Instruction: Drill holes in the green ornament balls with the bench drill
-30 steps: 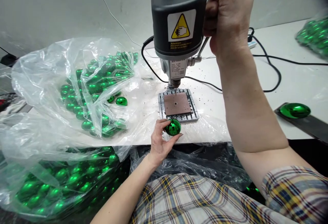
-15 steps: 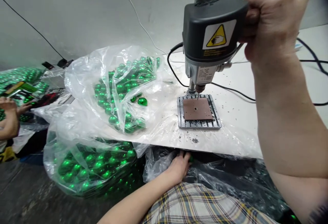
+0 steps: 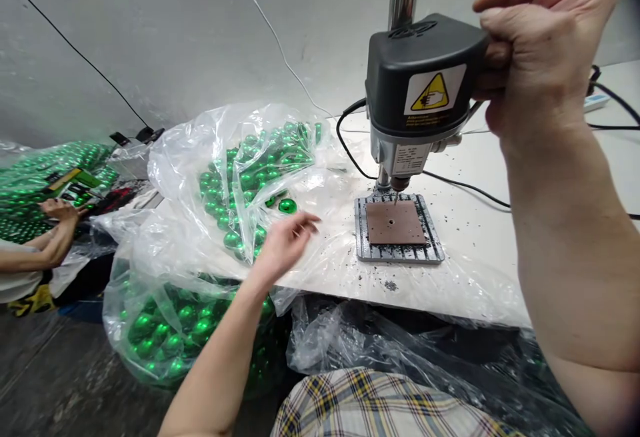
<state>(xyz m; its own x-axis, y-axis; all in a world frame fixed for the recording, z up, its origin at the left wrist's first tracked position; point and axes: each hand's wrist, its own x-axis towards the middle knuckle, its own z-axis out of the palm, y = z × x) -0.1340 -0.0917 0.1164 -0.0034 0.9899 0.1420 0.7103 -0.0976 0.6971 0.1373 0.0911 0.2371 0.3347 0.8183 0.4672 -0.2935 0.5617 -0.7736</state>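
My right hand (image 3: 545,44) is up beside the black head of a bench drill press (image 3: 423,77), its fingers curled around the press's lever, most of which they hide. Below the chuck, a brown square plate (image 3: 395,222) with a small hole lies on the grey slotted base (image 3: 434,255). The drill bit hangs just behind that hole. My left hand (image 3: 287,240) hovers over the table's front part, fingers loosely apart, with nothing visible in them. Just above it on the table is a shiny green ball (image 3: 287,206), beside more green balls (image 3: 265,167) in clear plastic.
Dark shavings (image 3: 391,286) are scattered around the base. A bag of green balls (image 3: 170,330) stands below the table edge at left. Clear plastic sheeting (image 3: 340,337) hangs in front of me. A co-worker's hands (image 3: 63,210) work at far left. Black cables (image 3: 465,187) run behind the press.
My left hand has risen from below the table edge and moved left, over the table near the loose green ball. My right hand stays at the lever. The view has shifted slightly.
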